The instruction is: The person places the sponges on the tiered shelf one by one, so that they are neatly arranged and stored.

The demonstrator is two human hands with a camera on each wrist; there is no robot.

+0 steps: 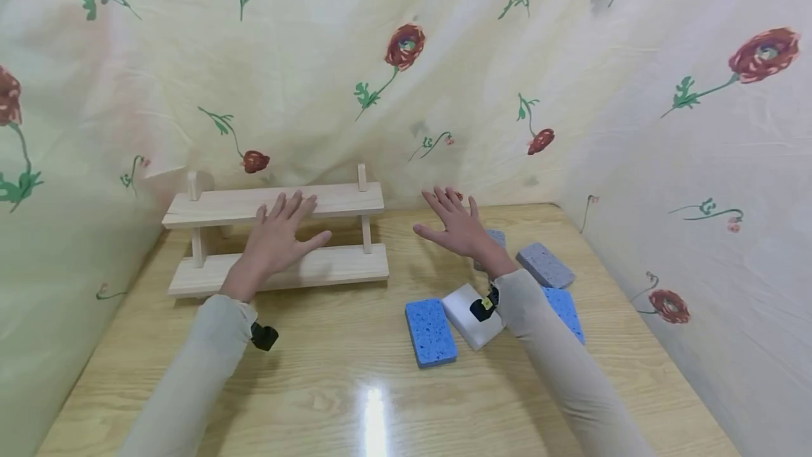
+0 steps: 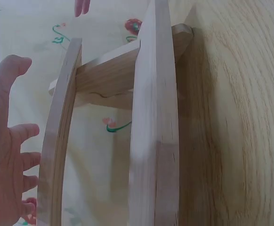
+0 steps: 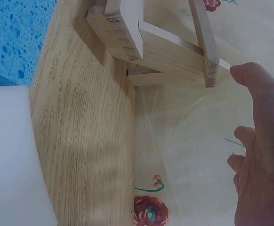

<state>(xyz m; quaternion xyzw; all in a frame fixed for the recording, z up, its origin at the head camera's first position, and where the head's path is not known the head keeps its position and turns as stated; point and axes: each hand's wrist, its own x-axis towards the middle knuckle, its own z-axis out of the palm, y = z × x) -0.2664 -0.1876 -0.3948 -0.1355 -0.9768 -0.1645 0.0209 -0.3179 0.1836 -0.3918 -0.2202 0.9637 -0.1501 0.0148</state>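
My left hand (image 1: 275,242) hovers over the two-tier wooden shelf (image 1: 330,270), fingers spread, holding nothing. In the left wrist view the same hand (image 2: 5,155) shows beside the upper board of the shelf (image 2: 57,141). To the right of the shelf, my right hand (image 1: 457,228) is held above the table with spread fingers and nothing in it. Below that arm lie a blue sponge (image 1: 431,333) and a white sponge (image 1: 466,319), side by side. Another blue sponge (image 1: 564,309) is partly covered by the right sleeve.
A grey sponge (image 1: 545,264) lies at the right, and a second grey one (image 1: 497,237) is mostly hidden behind the right wrist. Flower-printed cloth (image 1: 304,90) hangs behind and along both sides of the wooden table (image 1: 304,386).
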